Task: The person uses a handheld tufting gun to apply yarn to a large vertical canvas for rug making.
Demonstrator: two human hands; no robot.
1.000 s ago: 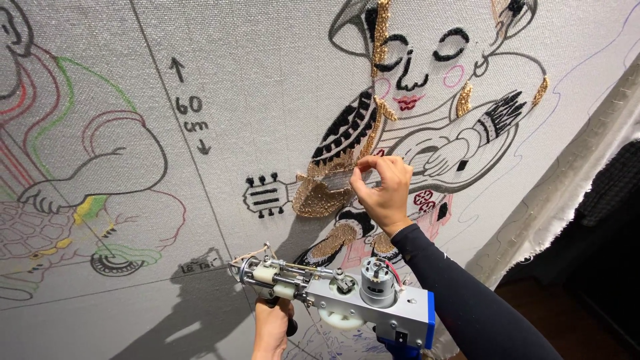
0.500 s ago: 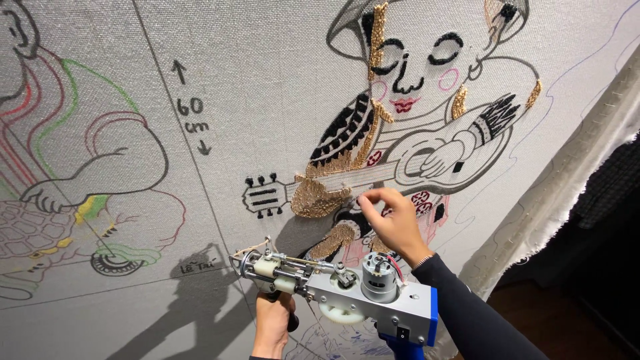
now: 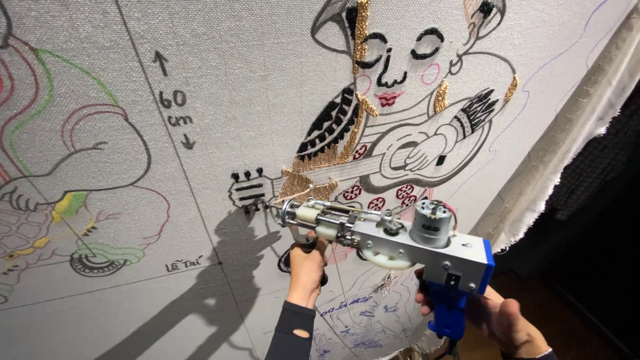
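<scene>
tufting gun against canvas

one tufting gun, two hands on it, one stretched cloth bearing two drawn figures.

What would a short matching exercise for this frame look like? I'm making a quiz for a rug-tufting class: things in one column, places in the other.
Things:
1. left hand
2. right hand
3. round motor
4. cloth's frayed edge

Places:
A. on top of the tufting gun
B. on the blue rear grip
C. right of the gun
D. on the black front handle

Pairs: 1-D, 2-B, 3-A, 4-C
</scene>
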